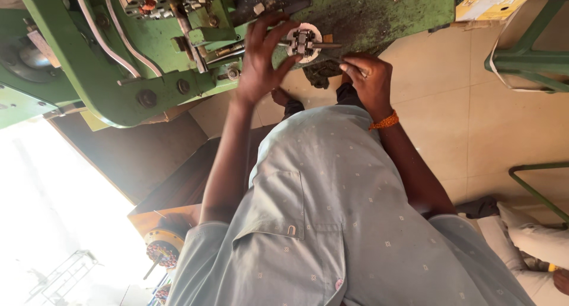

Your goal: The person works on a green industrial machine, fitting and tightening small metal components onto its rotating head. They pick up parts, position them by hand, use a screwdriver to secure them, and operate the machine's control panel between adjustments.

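A round white part with a metal core and a thin shaft (303, 42) sits on the green machine (367, 13) in front of me. My left hand (261, 57) is up against it, fingers spread, fingertips at its left rim, slightly blurred. My right hand (368, 81), with an orange thread band at the wrist, is just below and right of the shaft's end. Its fingers are pinched together; whatever is between them is too small to make out. My grey-blue shirt (332, 223) fills the lower middle.
The machine has white cables and a cluster of small fittings (160, 1) at upper left. A wound coil on a yellow ring (163, 250) lies lower left by a brown bench (154, 158). A yellow-white box (489, 7), green frames (527, 60) and a person in white (533, 241) are at right.
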